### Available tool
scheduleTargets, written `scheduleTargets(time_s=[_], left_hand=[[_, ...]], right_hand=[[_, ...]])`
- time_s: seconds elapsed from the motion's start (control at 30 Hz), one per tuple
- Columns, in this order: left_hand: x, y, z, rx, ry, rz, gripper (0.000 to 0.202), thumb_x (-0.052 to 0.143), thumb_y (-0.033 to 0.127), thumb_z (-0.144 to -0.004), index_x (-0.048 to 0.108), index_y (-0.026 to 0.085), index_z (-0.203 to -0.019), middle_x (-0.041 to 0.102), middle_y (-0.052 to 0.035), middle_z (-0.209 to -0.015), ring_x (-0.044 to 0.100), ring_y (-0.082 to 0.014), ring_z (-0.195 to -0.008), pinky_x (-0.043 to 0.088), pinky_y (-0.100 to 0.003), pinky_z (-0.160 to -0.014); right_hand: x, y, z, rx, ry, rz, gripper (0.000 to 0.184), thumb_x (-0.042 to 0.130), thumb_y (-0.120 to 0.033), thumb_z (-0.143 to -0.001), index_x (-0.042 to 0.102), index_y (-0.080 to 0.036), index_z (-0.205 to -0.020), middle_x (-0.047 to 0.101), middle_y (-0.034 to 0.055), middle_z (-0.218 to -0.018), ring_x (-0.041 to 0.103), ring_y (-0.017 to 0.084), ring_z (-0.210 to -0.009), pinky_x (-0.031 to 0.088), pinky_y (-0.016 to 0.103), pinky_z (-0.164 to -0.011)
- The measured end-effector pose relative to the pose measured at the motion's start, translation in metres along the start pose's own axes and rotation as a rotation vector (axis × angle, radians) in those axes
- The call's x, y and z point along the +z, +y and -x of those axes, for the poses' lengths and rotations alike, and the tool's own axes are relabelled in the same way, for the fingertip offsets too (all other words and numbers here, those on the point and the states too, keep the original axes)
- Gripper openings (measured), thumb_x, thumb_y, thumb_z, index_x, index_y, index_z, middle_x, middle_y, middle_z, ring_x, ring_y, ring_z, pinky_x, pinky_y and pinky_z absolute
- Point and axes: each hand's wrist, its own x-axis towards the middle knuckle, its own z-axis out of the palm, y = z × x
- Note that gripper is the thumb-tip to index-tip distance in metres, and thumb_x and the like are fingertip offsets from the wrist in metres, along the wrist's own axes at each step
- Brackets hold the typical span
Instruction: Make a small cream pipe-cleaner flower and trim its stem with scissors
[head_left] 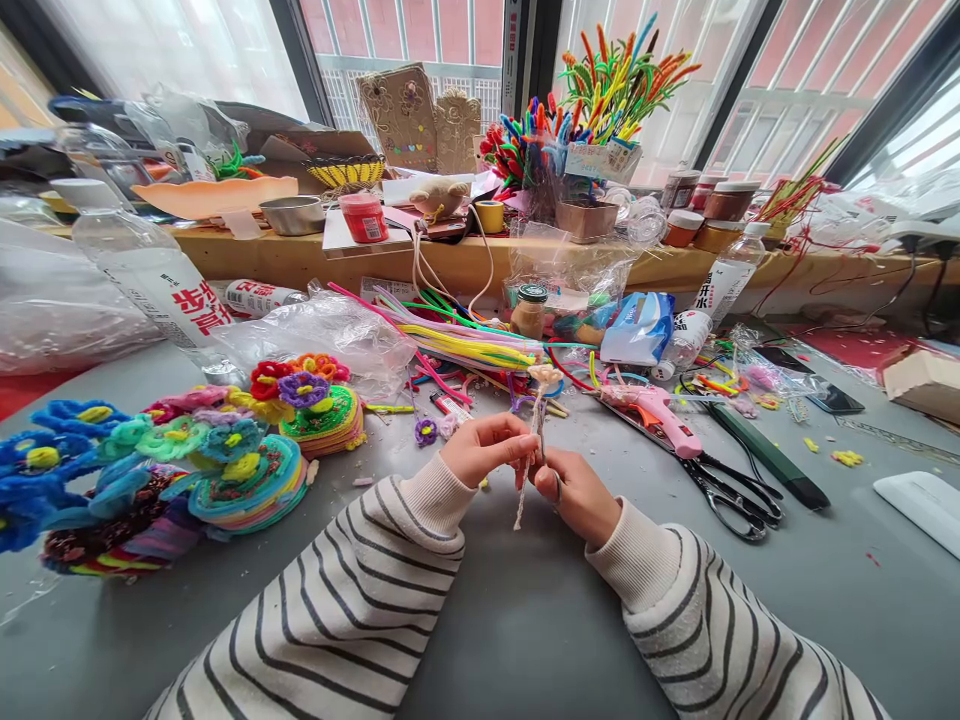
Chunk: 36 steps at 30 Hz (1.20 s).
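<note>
My left hand (491, 447) is closed, pinching a thin cream twisted pipe cleaner (519, 508) whose tail hangs down between my hands. A looped cream tuft (545, 377) shows above my fingertips and seems to belong to the same piece. Close beside it, my right hand (583, 492) is closed round small scissors (541, 412). Their narrow blades point up and away from me, against the cream piece. A dark finger loop shows by my thumb. My fingers hide much of the scissors and the middle of the cream piece.
Pipe-cleaner flowers (71, 450) on round bases stand at left. Ahead lie a bundle of pipe cleaners (472, 340) and a lidded jar (529, 312). At right are a pink glue gun (664, 418), large black-handled scissors (739, 505) and a dark green bar (776, 460). Bottles (154, 280) flank the ledge.
</note>
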Motion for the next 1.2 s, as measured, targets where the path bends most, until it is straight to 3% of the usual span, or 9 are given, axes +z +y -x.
scheduleTargets(time_s=[0.33,0.63,0.87,1.2], left_hand=[[0.0017,0.0027,0.0002,-0.052,0.011,-0.052,0.031,0.069,0.038,-0.052,0.053,0.012,-0.057,0.053,0.0036,-0.046,0.045,-0.0061,-0.046,0.031,-0.022,-0.048],[-0.0003,0.0020,0.0000,-0.047,0.020,-0.091,0.031,0.067,0.039,-0.054,0.052,0.012,-0.058,0.053,0.0035,-0.050,0.044,-0.0058,-0.048,0.032,-0.021,-0.050],[-0.0008,0.0014,-0.0005,-0.006,0.028,-0.101,0.030,0.066,0.038,-0.055,0.050,0.013,-0.059,0.051,0.0048,-0.048,0.042,-0.0052,-0.047,0.031,-0.020,-0.047],[-0.0012,0.0020,0.0001,0.021,0.028,-0.104,0.031,0.066,0.041,-0.055,0.051,0.014,-0.059,0.053,0.0026,-0.051,0.044,-0.0063,-0.048,0.033,-0.021,-0.049]], right_hand=[[-0.0026,-0.0003,0.0004,0.004,0.032,-0.048,0.064,0.027,-0.071,-0.069,0.056,-0.014,-0.063,0.052,0.0025,-0.057,0.048,0.014,-0.058,0.038,0.023,-0.054],[-0.0028,-0.0019,0.0013,0.039,0.097,-0.053,0.057,0.038,-0.067,-0.069,0.057,-0.014,-0.057,0.050,0.0006,-0.052,0.044,0.011,-0.050,0.035,0.020,-0.049],[-0.0023,-0.0012,0.0002,0.092,0.145,0.012,0.057,0.041,-0.068,-0.066,0.051,-0.014,-0.048,0.047,-0.0003,-0.046,0.040,0.010,-0.046,0.033,0.021,-0.047],[-0.0031,0.0004,-0.0002,0.091,0.120,0.014,0.057,0.040,-0.069,-0.065,0.049,-0.016,-0.046,0.048,-0.0002,-0.045,0.041,0.010,-0.045,0.033,0.021,-0.048]])
